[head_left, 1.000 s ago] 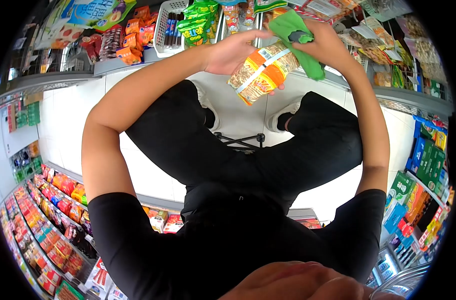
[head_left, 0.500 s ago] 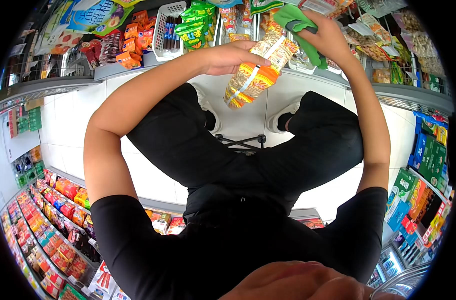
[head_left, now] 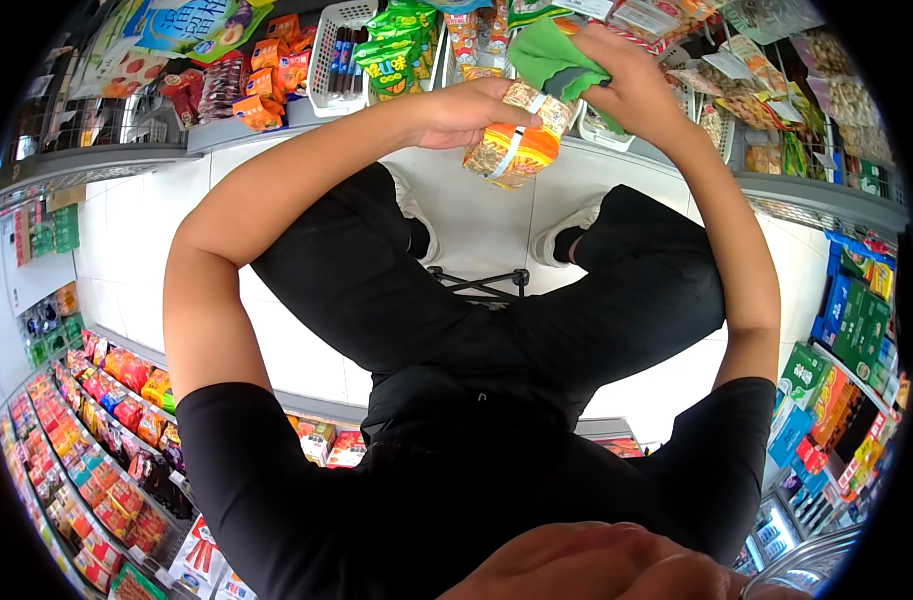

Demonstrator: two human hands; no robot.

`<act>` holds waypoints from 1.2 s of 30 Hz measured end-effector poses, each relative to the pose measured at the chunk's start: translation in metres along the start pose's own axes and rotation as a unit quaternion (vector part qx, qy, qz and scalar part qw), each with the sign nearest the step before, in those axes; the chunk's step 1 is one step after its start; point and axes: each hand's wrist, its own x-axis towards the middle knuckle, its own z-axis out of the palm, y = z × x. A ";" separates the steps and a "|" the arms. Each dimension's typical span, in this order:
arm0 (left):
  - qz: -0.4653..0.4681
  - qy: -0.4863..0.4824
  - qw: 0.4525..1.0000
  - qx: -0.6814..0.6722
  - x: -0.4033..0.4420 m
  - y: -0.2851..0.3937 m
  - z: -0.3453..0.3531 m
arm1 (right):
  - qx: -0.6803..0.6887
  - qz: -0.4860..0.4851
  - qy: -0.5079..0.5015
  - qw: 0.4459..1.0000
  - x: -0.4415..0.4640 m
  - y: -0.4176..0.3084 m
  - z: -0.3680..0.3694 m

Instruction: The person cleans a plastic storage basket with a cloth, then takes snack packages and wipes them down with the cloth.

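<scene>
My left hand (head_left: 466, 114) is closed round the side of a bundle of orange-and-yellow snack packs (head_left: 516, 150) bound with white bands. The bundle is tilted above the floor in front of the shelf. A green cloth (head_left: 546, 58) with a dark grey patch is in my right hand (head_left: 631, 85), whose fingers are bent over it. The cloth is at the upper end of the bundle; whether it presses on the packs I cannot tell.
A low shelf edge (head_left: 266, 138) runs across the front. On it stand a white basket (head_left: 321, 75), green snack bags (head_left: 396, 50) and small orange packets (head_left: 261, 112). Black stool legs (head_left: 481, 285) lie between my feet. More stocked shelves (head_left: 106, 470) stand at left.
The bundle has turned, so its lower end sits higher and it looks shorter. My right hand and the cloth have shifted left, over the bundle's upper end.
</scene>
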 end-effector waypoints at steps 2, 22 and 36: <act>0.019 0.019 1.000 -0.003 0.001 -0.003 -0.002 | 0.040 -0.020 -0.001 0.999 0.000 -0.001 0.003; 0.077 0.055 0.995 -0.009 0.005 0.001 0.001 | 0.045 -0.005 -0.010 0.999 0.002 -0.001 0.006; 0.055 -0.011 0.989 -0.137 0.000 0.017 0.004 | 0.039 0.059 0.055 0.996 -0.006 0.016 0.002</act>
